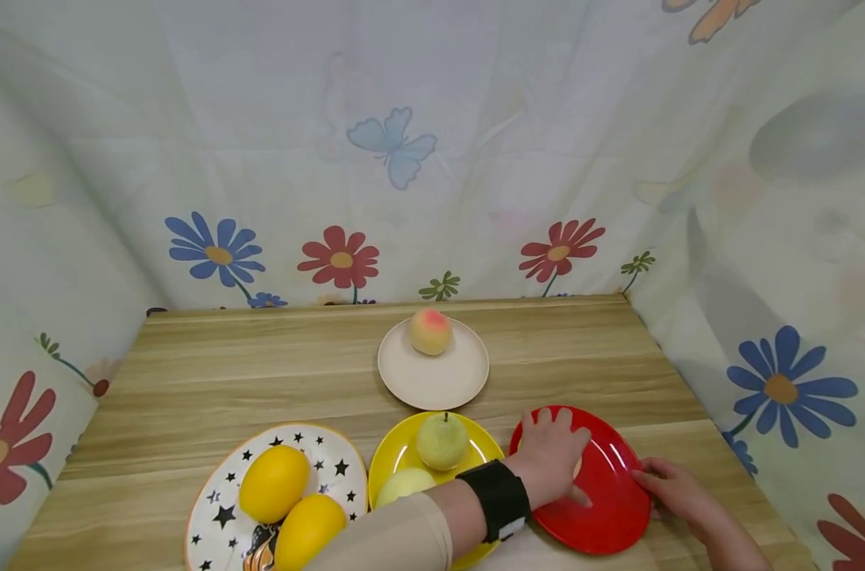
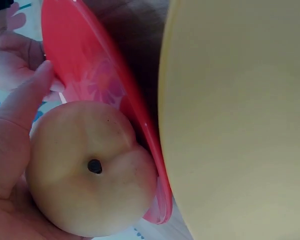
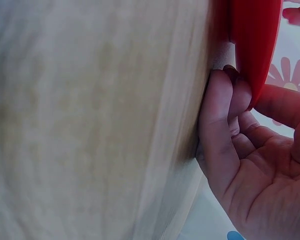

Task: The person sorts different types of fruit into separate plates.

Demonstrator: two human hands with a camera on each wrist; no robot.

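Observation:
A red plate [image 1: 610, 484] lies at the right of the table. My left hand [image 1: 552, 460], with a black wristband, reaches across to its left part, fingers spread over a peach. In the left wrist view this peach [image 2: 70, 145], pale with a dark stem pit, sits against the palm and thumb [image 2: 27, 100], right at the plate's inner face. My right hand [image 1: 678, 496] pinches the plate's right rim. In the right wrist view, its thumb [image 3: 280, 105] is on the upper side of the red plate [image 3: 255, 45] and curled fingers are underneath, close over the tabletop.
A yellow plate [image 1: 378, 456] with two green pears [image 1: 442, 441] stands partly under my left forearm. Left of it, a star-patterned plate [image 1: 214, 476] holds two yellow oval fruits [image 1: 275, 484]. Behind, a cream plate [image 1: 432, 385] bears a blushed peach [image 1: 430, 331]. Flowered cloth surrounds the table.

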